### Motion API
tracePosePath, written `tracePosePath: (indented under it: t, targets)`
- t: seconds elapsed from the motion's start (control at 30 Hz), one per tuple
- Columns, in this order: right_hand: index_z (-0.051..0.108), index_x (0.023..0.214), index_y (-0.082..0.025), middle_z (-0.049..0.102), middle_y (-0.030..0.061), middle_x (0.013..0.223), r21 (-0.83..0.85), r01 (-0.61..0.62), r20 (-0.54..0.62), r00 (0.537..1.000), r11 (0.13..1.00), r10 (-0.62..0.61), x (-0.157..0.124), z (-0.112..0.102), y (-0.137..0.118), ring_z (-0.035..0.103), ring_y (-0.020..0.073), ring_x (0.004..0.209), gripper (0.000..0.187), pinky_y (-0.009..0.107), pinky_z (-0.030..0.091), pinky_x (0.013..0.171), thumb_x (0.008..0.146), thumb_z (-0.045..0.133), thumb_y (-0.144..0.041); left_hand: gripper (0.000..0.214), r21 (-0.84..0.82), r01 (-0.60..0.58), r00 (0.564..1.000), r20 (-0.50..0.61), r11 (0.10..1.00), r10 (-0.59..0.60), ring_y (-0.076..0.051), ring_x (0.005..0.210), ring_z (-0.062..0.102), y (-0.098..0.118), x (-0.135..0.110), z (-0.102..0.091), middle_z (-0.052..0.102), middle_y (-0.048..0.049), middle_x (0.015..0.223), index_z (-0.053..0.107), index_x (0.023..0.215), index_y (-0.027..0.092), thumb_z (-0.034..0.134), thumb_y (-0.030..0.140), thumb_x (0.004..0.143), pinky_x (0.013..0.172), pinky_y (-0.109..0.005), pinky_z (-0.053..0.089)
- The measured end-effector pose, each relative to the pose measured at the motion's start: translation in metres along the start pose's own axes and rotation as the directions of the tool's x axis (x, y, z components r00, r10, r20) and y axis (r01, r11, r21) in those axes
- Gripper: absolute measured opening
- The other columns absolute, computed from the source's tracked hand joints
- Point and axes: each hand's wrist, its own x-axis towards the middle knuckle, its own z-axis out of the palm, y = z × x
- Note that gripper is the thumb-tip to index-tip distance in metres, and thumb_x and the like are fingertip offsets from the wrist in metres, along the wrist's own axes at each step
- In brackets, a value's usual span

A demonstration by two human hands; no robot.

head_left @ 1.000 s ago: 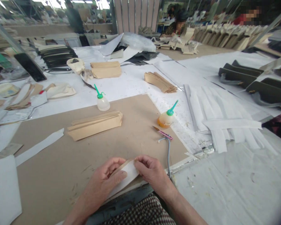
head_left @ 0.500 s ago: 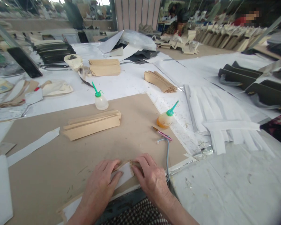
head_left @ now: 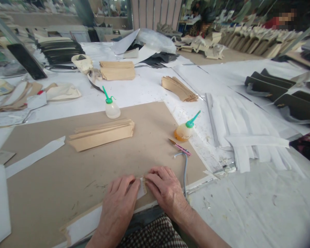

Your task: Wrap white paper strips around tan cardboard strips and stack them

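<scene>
A tan strip with a white backing piece on it lies along the near edge of the brown board. My left hand rests over the strip's middle, its fingers curled and pressed down on it. At the strip's right end my right hand pinches the tan edge between thumb and fingers. The fingertips of both hands are close together, with a small patch of white showing between them. The left hand and wrist cover much of the strip.
Beyond my hands lie a stack of tan strips, a clear bottle with a green spout, and another bottle holding amber liquid. A brush and blue cord are at right. White strips lie farther right.
My left hand has slid right along the strip, closer to my right hand, uncovering more white at the left. The right hand stays at the strip's end.
</scene>
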Motion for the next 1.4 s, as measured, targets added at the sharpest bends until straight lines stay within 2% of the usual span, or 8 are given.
tracePosePath:
  t: [0.13, 0.3, 0.43, 0.6, 0.83, 1.07, 1.4]
  targets:
    - [0.068, 0.109, -0.021, 0.064, 0.0080, 0.107, 0.056, 0.024, 0.016, 1.000, 0.998, -0.025, 0.006, -0.005, 0.005, 0.056, 0.0230, 0.099, 0.016, 0.038, 0.045, 0.089, 0.101, 0.054, -0.019, 0.026, 0.071, -0.056, 0.998, -0.031, 0.996, 0.058, -0.028, 0.105, 0.055, 0.001, -0.008, 0.001, 0.065, -0.0128, 0.112, 0.065, 0.120, 0.015, 0.050, 0.015, 0.098, 0.090, -0.042, 0.039]
    - [0.069, 0.109, -0.021, 0.065, 0.0065, 0.106, 0.089, 0.033, 0.047, 0.998, 0.996, -0.037, 0.014, -0.008, 0.008, 0.057, 0.0222, 0.100, 0.017, 0.038, 0.043, 0.091, 0.099, 0.058, -0.015, 0.024, 0.043, -0.008, 0.999, -0.040, 0.999, 0.010, -0.028, 0.108, 0.055, 0.001, -0.009, 0.007, 0.067, -0.0122, 0.112, 0.064, 0.118, 0.016, 0.051, 0.016, 0.098, 0.093, -0.043, 0.037]
    - [0.070, 0.110, -0.023, 0.065, 0.0055, 0.106, 0.105, 0.059, 0.054, 0.996, 0.993, -0.065, 0.017, -0.008, 0.010, 0.057, 0.0216, 0.100, 0.018, 0.038, 0.041, 0.089, 0.099, 0.059, -0.015, 0.019, 0.020, 0.007, 0.995, -0.097, 1.000, -0.005, -0.027, 0.106, 0.056, 0.000, -0.007, 0.011, 0.068, -0.0106, 0.111, 0.063, 0.114, 0.017, 0.051, 0.019, 0.100, 0.092, -0.042, 0.036]
    - [0.069, 0.111, -0.021, 0.065, 0.0067, 0.106, 0.099, 0.096, 0.055, 0.993, 0.990, -0.101, 0.018, -0.009, 0.012, 0.057, 0.0222, 0.100, 0.017, 0.038, 0.041, 0.089, 0.100, 0.057, -0.016, 0.022, -0.020, 0.024, 0.990, -0.139, 1.000, -0.027, -0.030, 0.114, 0.055, 0.001, -0.005, 0.011, 0.068, -0.0131, 0.114, 0.061, 0.118, 0.013, 0.053, 0.020, 0.099, 0.098, -0.045, 0.036]
    - [0.069, 0.112, -0.020, 0.064, 0.0074, 0.106, 0.104, 0.106, 0.064, 0.992, 0.989, -0.113, 0.018, -0.013, 0.010, 0.056, 0.0225, 0.100, 0.018, 0.039, 0.042, 0.089, 0.101, 0.055, -0.016, 0.029, -0.068, 0.075, 0.996, -0.033, 0.995, -0.077, -0.030, 0.125, 0.052, 0.003, -0.008, 0.007, 0.067, -0.0105, 0.123, 0.067, 0.119, 0.021, 0.048, 0.013, 0.098, 0.106, -0.047, 0.032]
    - [0.070, 0.112, -0.023, 0.064, 0.0068, 0.107, 0.098, 0.108, 0.094, 0.989, 0.989, -0.117, 0.018, -0.011, 0.013, 0.056, 0.0221, 0.100, 0.019, 0.039, 0.042, 0.090, 0.102, 0.055, -0.018, 0.036, -0.052, 0.061, 0.998, -0.021, 0.997, -0.062, -0.029, 0.125, 0.052, 0.002, -0.008, 0.007, 0.067, -0.0107, 0.122, 0.067, 0.124, 0.022, 0.048, 0.010, 0.096, 0.106, -0.046, 0.032]
    - [0.070, 0.115, -0.022, 0.066, 0.0070, 0.106, -0.069, 0.258, 0.163, 0.956, 0.964, -0.244, 0.020, -0.017, 0.017, 0.055, 0.0220, 0.096, 0.020, 0.035, 0.043, 0.086, 0.100, 0.056, -0.018, 0.035, -0.070, 0.070, 0.998, -0.005, 0.995, -0.070, -0.030, 0.127, 0.050, 0.003, -0.009, 0.007, 0.066, -0.0113, 0.123, 0.066, 0.125, 0.021, 0.048, 0.013, 0.097, 0.107, -0.048, 0.031]
